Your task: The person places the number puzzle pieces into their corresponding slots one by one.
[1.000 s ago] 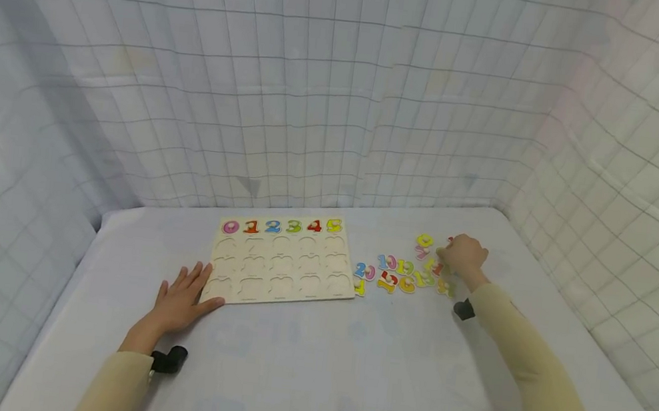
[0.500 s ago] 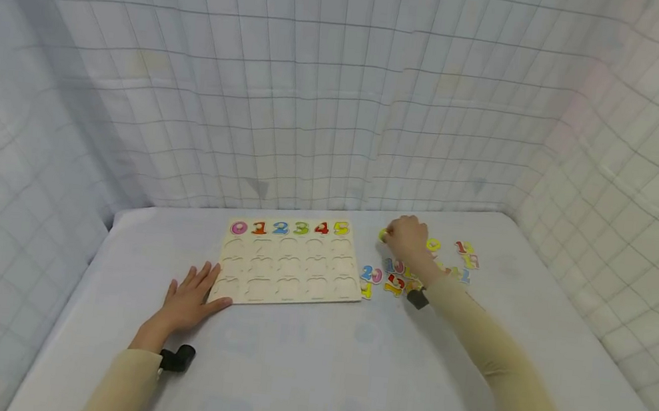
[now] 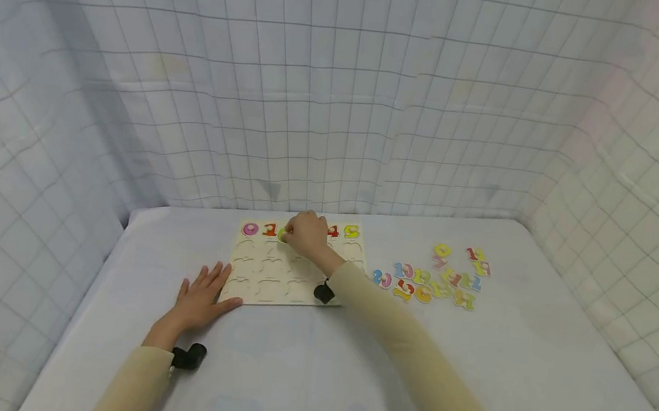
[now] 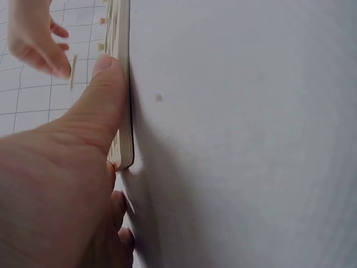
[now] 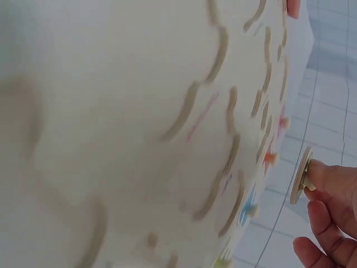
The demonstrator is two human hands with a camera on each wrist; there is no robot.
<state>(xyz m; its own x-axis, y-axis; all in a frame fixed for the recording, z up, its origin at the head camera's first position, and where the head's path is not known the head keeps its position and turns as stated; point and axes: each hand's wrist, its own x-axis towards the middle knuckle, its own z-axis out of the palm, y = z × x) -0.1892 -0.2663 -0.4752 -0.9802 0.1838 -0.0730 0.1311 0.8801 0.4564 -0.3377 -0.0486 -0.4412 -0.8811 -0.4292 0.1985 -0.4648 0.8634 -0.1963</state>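
Carrying: the right hand (image 3: 307,235) has brought a yellow-green puzzle piece (image 3: 283,235) over to the number board (image 3: 250,271). Half a second ago it was off the board's right side, by the loose pieces (image 3: 422,277).
Right grip: fingertips pinched down on the piece's knob; no slack visible. The right wrist view shows the piece edge-on and tilted, apart from the board.
Numeral on piece: can't read it; fingers cover part, and the wrist views give only the rim.
Left grip: the left hand (image 3: 198,305) lies spread at the board's lower left corner, thumb along the near edge. Grasping nothing; same spot on the board as half a second ago.
Top row: pink 0 (image 3: 250,229), orange-red 1 (image 3: 269,229), red 4 (image 3: 333,231) and yellow 5 (image 3: 352,232) in place. A blue piece (image 5: 247,211) and a green piece (image 5: 222,261) show between them in the right wrist view; the hand hides them from the head camera.
Lower rows: visible recesses unfilled; right forearm covers some.
Supply: remaining numbers lie bunched on the tabletop (image 3: 299,376), right of the board.
Meaning: pickup done, transfer well along, my read; seating not done. Recess under the piece: can't tell which one.
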